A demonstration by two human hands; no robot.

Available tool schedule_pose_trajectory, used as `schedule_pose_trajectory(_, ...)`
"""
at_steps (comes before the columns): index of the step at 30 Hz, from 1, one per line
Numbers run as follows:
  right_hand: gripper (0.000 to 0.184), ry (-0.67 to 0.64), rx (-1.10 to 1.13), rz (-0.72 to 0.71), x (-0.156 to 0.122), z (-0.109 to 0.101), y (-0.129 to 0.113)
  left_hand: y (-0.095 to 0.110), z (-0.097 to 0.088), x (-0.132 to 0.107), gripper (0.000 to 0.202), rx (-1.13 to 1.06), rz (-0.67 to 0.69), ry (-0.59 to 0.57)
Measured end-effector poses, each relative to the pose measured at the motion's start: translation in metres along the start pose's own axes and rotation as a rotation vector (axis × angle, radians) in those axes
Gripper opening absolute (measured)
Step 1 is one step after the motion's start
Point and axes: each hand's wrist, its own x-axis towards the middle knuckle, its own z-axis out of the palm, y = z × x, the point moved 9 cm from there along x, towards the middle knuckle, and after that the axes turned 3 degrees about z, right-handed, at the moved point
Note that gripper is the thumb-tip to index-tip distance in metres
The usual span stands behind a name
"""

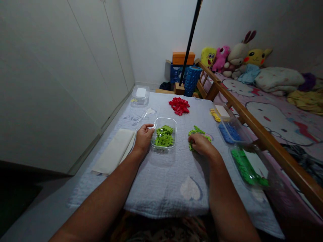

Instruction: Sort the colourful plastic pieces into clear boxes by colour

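My left hand [144, 138] is at the left side of a clear plastic container [175, 134], fingers closed on its rim. Inside the container lie light green interlocking plastic pieces [164, 140], stacked and tilted. To the right, my right hand [201, 144] bends its fingers down into a small loose pile of light green interlocking pieces [198, 130] on the cloth. Its fingertips are pinched on a piece there, partly hidden by the hand. Behind the container rests a clear plastic lid [145, 118].
Farther back sits a heap of red pieces [179, 106]. Clear boxes with yellow [215, 115], blue [229, 132] and dark green pieces [246, 168] line the right edge, beside a wooden bed rail [234, 101]. At left are folded cream cloth [114, 151] and another clear box [140, 96].
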Motion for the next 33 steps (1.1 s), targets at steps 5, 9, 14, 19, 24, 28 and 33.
schedule_pose_trajectory(5,0.035,0.029,-0.002,0.015,0.0,-0.001,0.004,0.002,0.0,-0.002,0.04,-0.004,0.001,0.003)
schedule_pose_trajectory(9,0.027,0.038,0.094,-0.047,0.0,-0.006,-0.005,0.002,0.001,-0.003,0.039,-0.019,-0.009,-0.001)
schedule_pose_trajectory(14,0.02,0.038,0.178,-0.084,-0.002,-0.01,-0.014,-0.001,0.0,-0.001,0.04,-0.024,-0.012,-0.001)
schedule_pose_trajectory(19,0.016,0.045,0.214,-0.051,-0.003,-0.011,-0.013,0.0,0.0,-0.001,0.04,-0.002,-0.006,-0.001)
schedule_pose_trajectory(24,0.011,0.105,0.259,-0.012,-0.002,-0.016,-0.006,0.002,-0.001,-0.002,0.04,0.003,-0.001,0.009)
schedule_pose_trajectory(28,0.012,0.103,0.378,0.06,-0.004,-0.02,0.002,0.004,-0.001,-0.002,0.039,0.009,0.003,0.009)
schedule_pose_trajectory(33,0.014,0.095,0.564,0.123,-0.007,-0.023,0.007,0.005,-0.001,-0.003,0.038,0.008,0.001,0.007)
